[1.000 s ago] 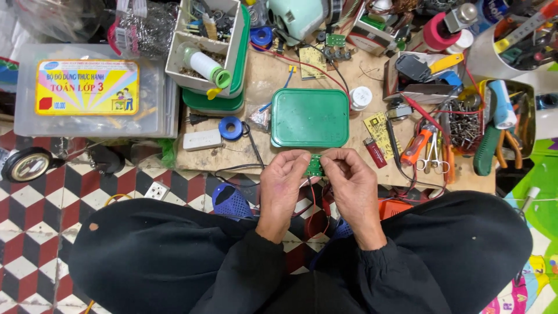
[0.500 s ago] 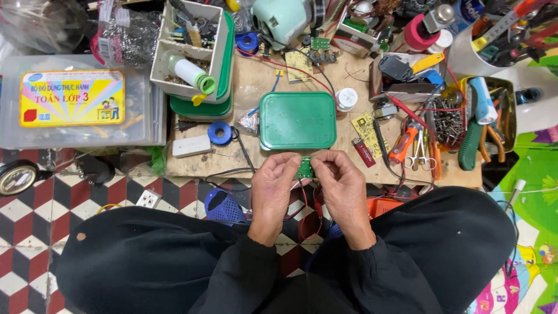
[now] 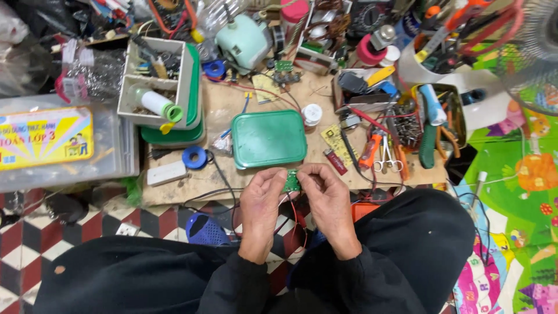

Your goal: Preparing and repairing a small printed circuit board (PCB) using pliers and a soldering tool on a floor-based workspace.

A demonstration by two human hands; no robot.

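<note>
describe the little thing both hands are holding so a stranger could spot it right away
Start at the flat green rectangular plastic lid in the middle of the low wooden board. Just below its near edge, the left hand and right hand meet around a small green circuit board. Thin red wires loop down from it, unlike other boards nearby.

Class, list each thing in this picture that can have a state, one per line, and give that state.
green lidded box: shut, flat on the board.
small green circuit board: pinched between both hands, above the board's edge.
left hand: fingers closed on the circuit board.
right hand: fingers closed on the circuit board.
blue tape roll: lying flat.
white tray: open, filled with parts.
</note>
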